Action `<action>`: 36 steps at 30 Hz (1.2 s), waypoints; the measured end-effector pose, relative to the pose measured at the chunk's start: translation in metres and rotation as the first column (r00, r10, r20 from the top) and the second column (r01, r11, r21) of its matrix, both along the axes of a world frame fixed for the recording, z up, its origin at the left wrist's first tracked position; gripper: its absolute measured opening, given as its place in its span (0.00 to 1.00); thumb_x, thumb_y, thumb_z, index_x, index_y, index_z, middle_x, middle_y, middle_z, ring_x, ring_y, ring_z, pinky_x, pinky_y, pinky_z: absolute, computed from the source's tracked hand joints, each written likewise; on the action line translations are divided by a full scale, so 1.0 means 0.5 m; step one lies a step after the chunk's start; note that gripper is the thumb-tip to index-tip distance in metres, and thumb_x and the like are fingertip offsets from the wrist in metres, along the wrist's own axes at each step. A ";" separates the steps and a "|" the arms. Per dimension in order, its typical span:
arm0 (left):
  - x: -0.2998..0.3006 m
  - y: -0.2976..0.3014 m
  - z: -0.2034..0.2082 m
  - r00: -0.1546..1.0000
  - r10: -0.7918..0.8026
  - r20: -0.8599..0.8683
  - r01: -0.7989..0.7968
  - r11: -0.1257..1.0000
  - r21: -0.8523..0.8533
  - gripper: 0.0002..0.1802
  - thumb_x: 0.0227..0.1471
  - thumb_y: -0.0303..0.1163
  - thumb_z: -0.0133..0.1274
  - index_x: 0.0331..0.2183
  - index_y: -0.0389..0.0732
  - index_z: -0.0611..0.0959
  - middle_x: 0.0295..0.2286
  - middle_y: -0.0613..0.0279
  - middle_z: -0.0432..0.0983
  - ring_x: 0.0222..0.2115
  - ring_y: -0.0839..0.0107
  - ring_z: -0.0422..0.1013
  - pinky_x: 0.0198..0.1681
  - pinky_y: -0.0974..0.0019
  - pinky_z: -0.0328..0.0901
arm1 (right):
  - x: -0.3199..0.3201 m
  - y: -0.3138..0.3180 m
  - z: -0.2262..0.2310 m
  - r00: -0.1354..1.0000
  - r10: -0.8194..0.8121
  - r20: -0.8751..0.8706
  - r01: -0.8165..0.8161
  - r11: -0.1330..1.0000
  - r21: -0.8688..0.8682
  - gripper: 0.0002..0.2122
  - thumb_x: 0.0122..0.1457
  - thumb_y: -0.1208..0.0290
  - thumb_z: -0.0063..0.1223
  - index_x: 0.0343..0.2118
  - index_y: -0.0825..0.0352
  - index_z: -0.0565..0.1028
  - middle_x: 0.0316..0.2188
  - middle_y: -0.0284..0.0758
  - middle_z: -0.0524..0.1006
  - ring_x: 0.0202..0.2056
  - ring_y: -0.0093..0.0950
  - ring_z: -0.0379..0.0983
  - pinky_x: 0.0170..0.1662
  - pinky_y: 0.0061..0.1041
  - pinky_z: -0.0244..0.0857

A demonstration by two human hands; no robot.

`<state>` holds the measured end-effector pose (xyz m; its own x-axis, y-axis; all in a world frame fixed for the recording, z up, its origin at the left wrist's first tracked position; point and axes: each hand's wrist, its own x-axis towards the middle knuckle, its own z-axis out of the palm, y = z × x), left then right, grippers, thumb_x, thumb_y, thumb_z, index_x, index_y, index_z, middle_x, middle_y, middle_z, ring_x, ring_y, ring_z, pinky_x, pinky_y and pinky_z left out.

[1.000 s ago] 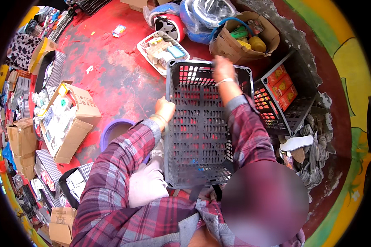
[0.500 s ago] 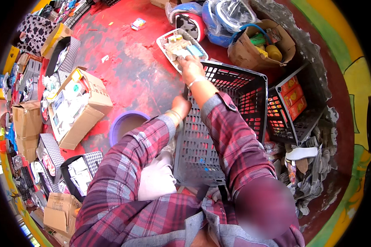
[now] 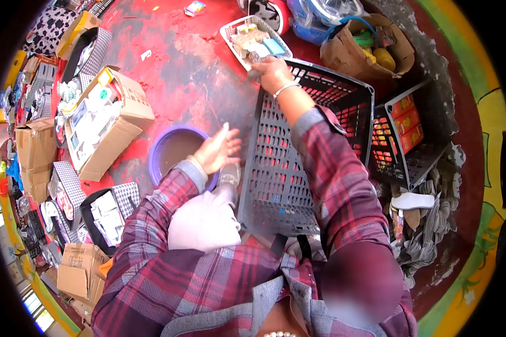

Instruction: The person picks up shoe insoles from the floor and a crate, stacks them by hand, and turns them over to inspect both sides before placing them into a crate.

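The black crate (image 3: 275, 174) lies under the right forearm, its open side turned toward the wearer, its far left corner met by the right hand (image 3: 276, 74). Those fingers are bent over the rim, perhaps so that the crate is steadied; whether it is firmly grasped cannot be told, and the small dark patch at the fingertips cannot be made out. By the left hand (image 3: 218, 150) nothing is held: its fingers are spread, released, beside the crate and over the near rim of the purple basin (image 3: 153, 160).

Just beyond the right fingers, a white basket (image 3: 231, 48) is filled with small packets. To their right, a second black crate (image 3: 433, 121) is tipped on its side, by which red boxes (image 3: 409, 121) seem to be propped. Well left of the left fingers, an open carton (image 3: 109, 149) is packed with goods.

Everything is set on a red floor (image 3: 174, 73), worn to grey in patches, bounded far right of the fingers by a painted wall (image 3: 495, 146).
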<state>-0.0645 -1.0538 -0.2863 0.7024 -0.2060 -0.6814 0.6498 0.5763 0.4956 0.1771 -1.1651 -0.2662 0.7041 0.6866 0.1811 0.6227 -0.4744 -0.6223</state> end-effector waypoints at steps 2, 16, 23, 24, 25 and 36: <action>-0.021 0.022 0.001 0.994 0.100 -0.052 -0.095 0.990 0.104 0.43 0.55 0.63 0.33 0.60 0.40 0.50 0.59 0.46 0.46 0.59 0.58 0.47 0.56 0.51 0.53 | -0.054 -0.009 -0.030 0.993 -0.031 0.115 0.035 0.999 -0.033 0.14 0.45 0.75 0.52 0.35 0.55 0.80 0.34 0.36 0.75 0.43 0.38 0.67 0.47 0.29 0.63; -0.145 0.128 0.287 0.956 0.041 0.291 -0.197 0.825 0.530 0.26 0.56 0.46 0.48 0.49 0.37 0.70 0.44 0.54 0.71 0.45 0.66 0.69 0.49 0.63 0.62 | -0.600 -0.210 0.024 0.954 0.290 -0.072 -0.282 0.953 0.112 0.09 0.41 0.78 0.52 0.27 0.61 0.79 0.26 0.37 0.71 0.33 0.38 0.65 0.38 0.32 0.62; -0.239 -0.056 0.553 0.756 -0.380 0.533 -0.430 0.325 0.842 0.16 0.55 0.30 0.48 0.43 0.31 0.76 0.38 0.58 0.75 0.40 0.76 0.69 0.44 0.72 0.62 | -0.651 -0.240 0.021 0.959 0.260 -0.112 -0.234 0.951 0.203 0.09 0.40 0.77 0.55 0.28 0.62 0.79 0.25 0.40 0.71 0.31 0.40 0.65 0.34 0.35 0.61; -0.248 -0.094 0.558 0.730 -0.388 0.562 -0.459 0.330 0.825 0.15 0.54 0.29 0.48 0.42 0.32 0.77 0.37 0.60 0.76 0.39 0.76 0.69 0.43 0.72 0.63 | -0.620 -0.230 0.021 0.963 0.257 -0.081 -0.236 0.949 0.210 0.09 0.40 0.77 0.55 0.28 0.62 0.79 0.26 0.40 0.71 0.31 0.40 0.66 0.34 0.36 0.61; -0.255 -0.126 0.539 0.743 -0.356 0.567 -0.419 0.413 0.808 0.13 0.53 0.28 0.49 0.41 0.32 0.78 0.36 0.58 0.76 0.38 0.74 0.71 0.42 0.71 0.64 | -0.577 -0.211 0.007 0.971 0.238 0.029 -0.240 0.955 0.176 0.08 0.41 0.77 0.55 0.28 0.62 0.79 0.28 0.40 0.72 0.33 0.40 0.67 0.35 0.36 0.62; -0.178 -0.148 0.462 0.753 -0.482 0.448 -0.397 0.211 0.893 0.09 0.51 0.25 0.50 0.34 0.32 0.80 0.29 0.52 0.77 0.30 0.66 0.74 0.34 0.69 0.67 | -0.117 0.013 -0.048 0.930 -0.291 0.226 0.262 0.954 0.148 0.17 0.40 0.78 0.51 0.34 0.52 0.81 0.28 0.41 0.73 0.31 0.39 0.72 0.38 0.32 0.67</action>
<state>-0.1535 -1.1281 -0.0551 0.9684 0.1971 0.1529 0.0001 -0.6133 0.7899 0.1187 -1.1586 -0.2904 0.7880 0.4360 0.4348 0.6152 -0.5848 -0.5287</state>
